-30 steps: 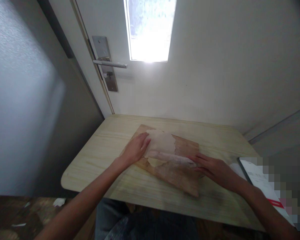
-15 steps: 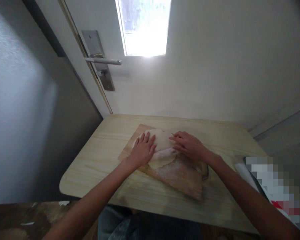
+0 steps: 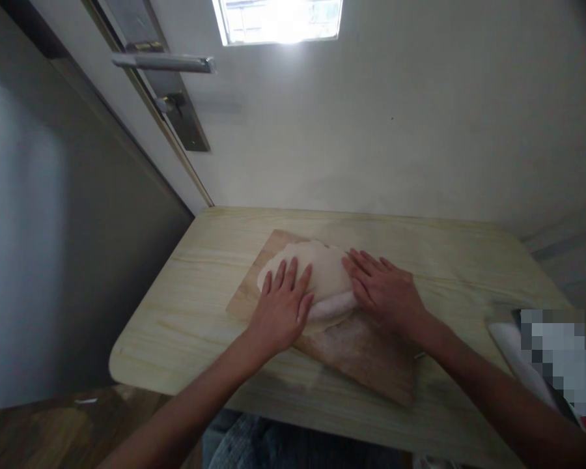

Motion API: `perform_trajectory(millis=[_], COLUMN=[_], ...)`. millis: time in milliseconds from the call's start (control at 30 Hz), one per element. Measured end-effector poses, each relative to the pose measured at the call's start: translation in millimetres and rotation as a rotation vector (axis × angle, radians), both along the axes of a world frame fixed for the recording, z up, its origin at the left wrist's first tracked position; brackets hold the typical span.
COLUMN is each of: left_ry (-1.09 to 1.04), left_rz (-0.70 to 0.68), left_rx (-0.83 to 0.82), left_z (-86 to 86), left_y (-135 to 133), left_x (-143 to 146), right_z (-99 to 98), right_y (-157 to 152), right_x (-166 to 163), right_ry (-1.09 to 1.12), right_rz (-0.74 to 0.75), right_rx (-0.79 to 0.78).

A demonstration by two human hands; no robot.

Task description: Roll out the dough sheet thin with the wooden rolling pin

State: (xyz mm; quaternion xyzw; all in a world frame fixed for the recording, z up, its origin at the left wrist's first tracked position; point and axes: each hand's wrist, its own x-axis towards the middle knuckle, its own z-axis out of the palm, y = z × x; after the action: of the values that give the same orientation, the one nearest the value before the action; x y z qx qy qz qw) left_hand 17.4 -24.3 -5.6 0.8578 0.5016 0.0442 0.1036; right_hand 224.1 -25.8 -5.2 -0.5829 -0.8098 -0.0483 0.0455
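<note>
A flat sheet of dough (image 3: 322, 264) lies on a wooden board (image 3: 366, 365) dusted with flour. Across the dough's near part runs a pale, floured cylinder (image 3: 333, 305) that looks like a rolling pin; its ends are hidden by my hands. My left hand (image 3: 282, 309) rests flat over the left end, fingers spread onto the dough. Over the right end lies my right hand (image 3: 383, 286), palm down with its fingers stretched out toward the dough's right edge. Neither hand is wrapped round anything.
The board sits on a light wood-grain table (image 3: 176, 312) with rounded corners, against a white door (image 3: 371, 143). A metal door handle (image 3: 163, 62) sticks out at upper left. A blurred-out item (image 3: 557, 358) lies at the table's right.
My right hand's fingers, bent before, now lie flatter and straighter. The head view has tilted down and come closer, so the door window shows less.
</note>
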Motion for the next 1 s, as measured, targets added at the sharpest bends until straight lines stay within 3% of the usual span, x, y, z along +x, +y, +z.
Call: perform_trajectory(millis=[433,700,867,1000], left_ry=[0.073,0.06,0.053,0.039], left_rz=[-0.074,-0.069,-0.001,0.028], left_rx=[0.078,0.211,0.289,0.316], left_z=[5.1,-4.8,-9.5,-6.5], left_y=[-30,-61,-60,-53], left_x=[3,9,11,12], right_z=[-2.8,-14.3,-15.3,-10.9], right_y=[-30,-59,-67,-55], right_x=[9,19,18,13], right_ry=[0.029,-0.008,-0.006,-0.006], right_rz=[0.045,0.091,0.064,0.053], right_rx=[0.012,0.083,0.099,0.054])
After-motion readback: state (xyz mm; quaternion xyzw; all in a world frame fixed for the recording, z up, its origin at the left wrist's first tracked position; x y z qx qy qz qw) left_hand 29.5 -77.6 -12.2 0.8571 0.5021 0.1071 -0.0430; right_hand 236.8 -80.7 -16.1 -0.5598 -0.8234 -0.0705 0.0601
